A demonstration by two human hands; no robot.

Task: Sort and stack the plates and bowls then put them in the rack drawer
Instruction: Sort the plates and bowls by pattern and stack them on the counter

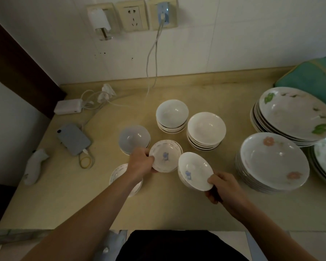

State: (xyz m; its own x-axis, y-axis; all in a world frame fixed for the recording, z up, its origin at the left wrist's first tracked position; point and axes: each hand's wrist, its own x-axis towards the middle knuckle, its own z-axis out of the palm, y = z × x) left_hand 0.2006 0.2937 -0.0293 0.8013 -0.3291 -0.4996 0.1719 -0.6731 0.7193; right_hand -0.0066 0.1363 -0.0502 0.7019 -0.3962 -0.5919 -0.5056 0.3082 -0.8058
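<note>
1. The left hand point(141, 162), at centre frame, pinches the near-left rim of a small blue-patterned bowl point(166, 156), thumb over the lip. The bowl seems to sit on another of its kind, so the hold looks meant to seat or lift it on that stack.
2. The right hand point(224, 187), lower right of centre, grips a white bowl with a blue motif point(194, 171) by its near edge, tilted and seemingly off the counter point(177, 210), probably bound for a matching pile.
3. Sorted piles already stand by kind: two stacks of plain white bowls point(206, 129) above centre, a greyish bowl point(134, 138) to their left, and a patterned bowl point(118, 172) half hidden under the left forearm.
4. Flowered plates point(275, 161) sit stacked at the right edge, apart from the bowls.
5. A phone point(73, 138) and charger point(68, 106) lie at the left.
6. No rack drawer is in view; I judge sorting is unfinished.
</note>
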